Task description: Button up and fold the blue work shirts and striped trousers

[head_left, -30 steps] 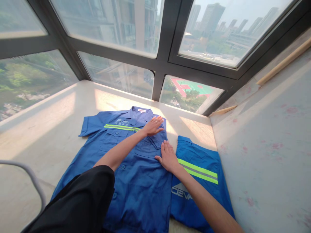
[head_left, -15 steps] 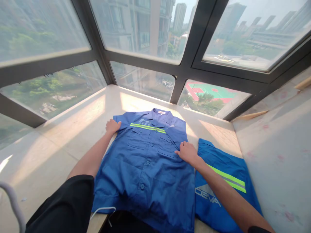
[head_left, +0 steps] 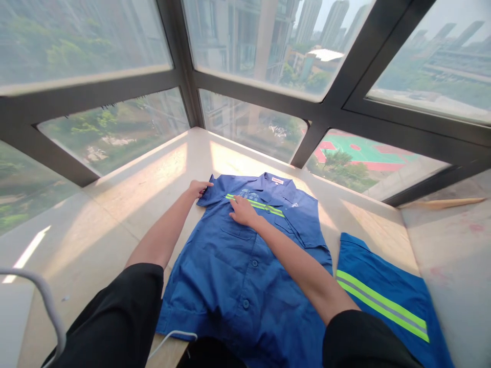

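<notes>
A blue short-sleeved work shirt (head_left: 215,271) lies front up and buttoned, its collar pointing toward the windows. It has yellow-green reflective stripes across the chest, and its right-hand sleeve (head_left: 303,225) lies folded inward over the front. My left hand (head_left: 199,189) is closed on the edge of the left-hand sleeve (head_left: 210,194), lifting the cloth a little. On the chest, by the stripe and a printed emblem, rests my right hand (head_left: 243,210), fingers apart and holding nothing.
A second blue garment with reflective stripes (head_left: 383,301) lies folded at the right, near the wall (head_left: 452,255). Window frames (head_left: 253,97) border the pale sill (head_left: 126,204). A white cord (head_left: 172,335) lies by the shirt's hem, and a thicker grey cable (head_left: 49,306) curves at lower left.
My right hand has left the right-hand sleeve and moved left across the chest. The left-hand sleeve's edge is now raised in my left hand. The view has shifted.
</notes>
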Demonstrator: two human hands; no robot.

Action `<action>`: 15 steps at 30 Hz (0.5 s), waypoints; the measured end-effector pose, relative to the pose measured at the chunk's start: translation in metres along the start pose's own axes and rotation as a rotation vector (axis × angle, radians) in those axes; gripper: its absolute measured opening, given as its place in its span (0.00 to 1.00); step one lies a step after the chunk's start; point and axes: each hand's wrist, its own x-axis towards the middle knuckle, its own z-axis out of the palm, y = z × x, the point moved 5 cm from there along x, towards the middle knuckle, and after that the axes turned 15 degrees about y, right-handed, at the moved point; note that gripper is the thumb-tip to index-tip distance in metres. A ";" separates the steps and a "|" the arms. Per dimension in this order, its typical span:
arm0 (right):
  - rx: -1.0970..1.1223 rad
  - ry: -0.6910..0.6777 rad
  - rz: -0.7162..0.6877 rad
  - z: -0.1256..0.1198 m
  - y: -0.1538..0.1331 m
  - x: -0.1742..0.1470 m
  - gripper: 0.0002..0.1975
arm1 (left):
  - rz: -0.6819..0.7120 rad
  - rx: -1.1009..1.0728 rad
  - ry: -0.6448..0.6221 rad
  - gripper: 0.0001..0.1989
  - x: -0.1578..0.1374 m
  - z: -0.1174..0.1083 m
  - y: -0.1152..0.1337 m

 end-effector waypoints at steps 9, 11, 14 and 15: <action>0.024 0.032 0.017 0.019 0.012 0.033 0.19 | 0.217 -0.050 0.148 0.07 0.000 -0.029 0.036; 0.043 0.042 0.029 0.020 0.016 0.037 0.21 | 0.367 -0.078 0.109 0.06 -0.013 -0.030 0.053; 0.088 0.051 0.021 0.023 0.020 0.043 0.21 | 0.650 -0.098 -0.170 0.05 -0.051 -0.017 0.074; 0.103 0.052 0.016 0.024 0.021 0.044 0.20 | 0.697 -0.100 -0.282 0.05 -0.065 -0.011 0.077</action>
